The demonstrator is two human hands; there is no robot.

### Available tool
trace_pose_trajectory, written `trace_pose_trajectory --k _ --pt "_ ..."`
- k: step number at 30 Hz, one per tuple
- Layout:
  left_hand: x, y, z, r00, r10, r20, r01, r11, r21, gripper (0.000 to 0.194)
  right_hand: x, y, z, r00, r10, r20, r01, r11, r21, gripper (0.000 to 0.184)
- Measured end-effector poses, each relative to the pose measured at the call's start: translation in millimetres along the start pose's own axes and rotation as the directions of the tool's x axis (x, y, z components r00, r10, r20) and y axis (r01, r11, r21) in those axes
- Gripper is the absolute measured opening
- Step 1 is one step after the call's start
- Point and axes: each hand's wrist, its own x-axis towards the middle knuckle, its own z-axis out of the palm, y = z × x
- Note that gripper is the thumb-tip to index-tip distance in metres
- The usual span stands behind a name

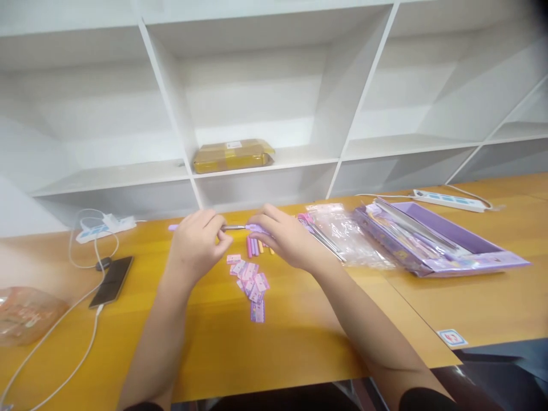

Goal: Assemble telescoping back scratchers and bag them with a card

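Above the middle of the table, my left hand point(192, 242) and my right hand point(285, 234) are both closed on a thin pen-like stick point(234, 227), purple toward its ends with a metallic stretch between them. The stick lies level, and its left tip pokes out past my left hand; its exact kind is unclear. Under my right fingers, short coloured sticks point(252, 246) in pink, purple and yellow lie side by side, partly hidden. Closer to me is a loose pile of small pink and purple printed pieces point(250, 274). Several thin metal rods point(329, 242) rest beside my right wrist.
Clear plastic bags point(368, 248) lie on the right, against an open purple box point(460, 225) with packed items. A phone point(112, 281), cables and a power strip point(105, 229) occupy the left. Behind, white shelves point(261, 85) hold a taped yellow parcel point(233, 157).
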Motion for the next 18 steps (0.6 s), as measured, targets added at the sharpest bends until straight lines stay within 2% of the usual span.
trace_pose_trajectory --k 7,13,18 --pt "-7.3 9.4 -0.2 0.998 0.065 -0.022 -0.065 0.998 -0.017 0.017 -5.2 1.8 1.8 0.993 -0.027 -0.111 0.032 0.998 0.046 0.027" --pt "-7.2 19.8 -3.4 0.989 0.132 -0.069 -0.13 0.991 0.027 0.014 -9.8 -1.3 10.0 0.964 -0.018 -0.265 -0.006 0.996 -0.09 0.041" --pt "-6.1 21.4 2.6 0.991 0.098 -0.093 -0.095 0.995 0.031 0.014 -9.6 -3.2 10.1 0.952 -0.022 -0.305 -0.037 0.982 -0.187 0.04"
